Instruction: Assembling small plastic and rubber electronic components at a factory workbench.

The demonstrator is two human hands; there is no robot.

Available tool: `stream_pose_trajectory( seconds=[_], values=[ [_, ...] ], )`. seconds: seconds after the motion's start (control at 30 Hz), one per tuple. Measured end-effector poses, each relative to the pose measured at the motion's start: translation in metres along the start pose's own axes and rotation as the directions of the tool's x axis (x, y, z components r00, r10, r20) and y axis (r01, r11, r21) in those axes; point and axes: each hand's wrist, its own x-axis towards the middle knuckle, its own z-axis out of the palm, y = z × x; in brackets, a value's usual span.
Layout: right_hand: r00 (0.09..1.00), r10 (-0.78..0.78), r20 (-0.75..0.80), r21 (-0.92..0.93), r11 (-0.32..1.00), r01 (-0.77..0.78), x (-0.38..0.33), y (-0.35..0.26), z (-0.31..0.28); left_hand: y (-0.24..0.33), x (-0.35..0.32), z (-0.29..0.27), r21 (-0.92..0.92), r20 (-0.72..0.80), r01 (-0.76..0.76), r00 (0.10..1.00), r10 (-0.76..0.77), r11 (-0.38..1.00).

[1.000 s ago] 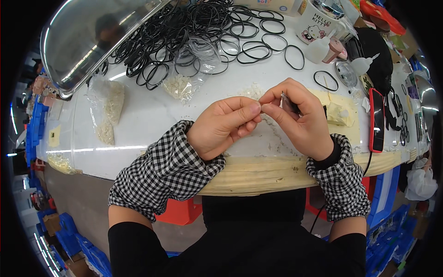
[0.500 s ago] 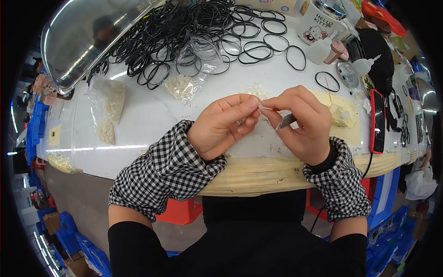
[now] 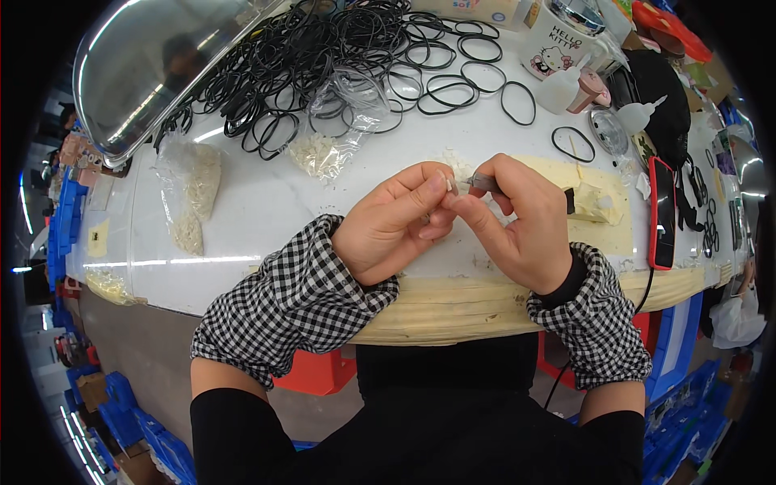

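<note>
- Left hand (image 3: pixel 396 230): fingers pinch a small white piece (image 3: pixel 449 185) above the front edge of the desk (image 3: pixel 267 202).
- Right hand (image 3: pixel 517 222): fingers close around a slim grey tool (image 3: pixel 483 183), tip touching the white piece.
- Two clear plastic bags of pale small parts: one (image 3: pixel 192 194) at the left of the desk, one (image 3: pixel 335 133) behind the hands.
- Black rubber rings (image 3: pixel 323 56): a tangled heap at the desk's rear, too many to count; single rings lie apart to the right.
- One white printed mug (image 3: pixel 558 40), rear right.
- One red-cased phone (image 3: pixel 663 214), flat at the right edge.
- Blue crates (image 3: pixel 153 440) on the floor, lower left.
</note>
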Motion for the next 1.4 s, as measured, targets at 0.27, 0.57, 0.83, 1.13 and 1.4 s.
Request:
stream_pose_trajectory(
  seconds=[0.27, 0.57, 0.83, 1.13, 1.4],
  values=[
    [1.0, -0.007, 0.02, -0.094, 0.996, 0.009, -0.0022, 0.0018, 0.0038, -0.0037, -0.0001, 0.0021, -0.052, 0.023, -0.018, 1.0, 0.019, 0.998],
    [1.0, -0.013, 0.006, -0.09, 0.996, 0.013, -0.0024, 0.0017, 0.0046, -0.0026, -0.0003, -0.0012, -0.051, 0.073, 0.003, 0.997, 0.001, 0.999],
    [1.0, -0.019, 0.018, -0.097, 0.995, 0.021, -0.0032, 0.0016, 0.005, -0.0034, -0.0005, 0.0023, -0.046, 0.039, -0.016, 0.999, 0.018, 0.999],
    [0.999, -0.04, 0.018, -0.079, 0.996, 0.041, -0.0036, 0.0009, 0.0042, -0.0042, -0.0003, 0.0001, -0.03, 0.08, -0.023, 0.996, 0.025, 0.999],
    [0.997, -0.07, -0.012, -0.064, 0.996, 0.069, -0.0027, 0.002, 0.0044, -0.002, -0.0016, 0.0046, -0.031, 0.044, 0.005, 0.999, -0.004, 1.0]
  ],
)
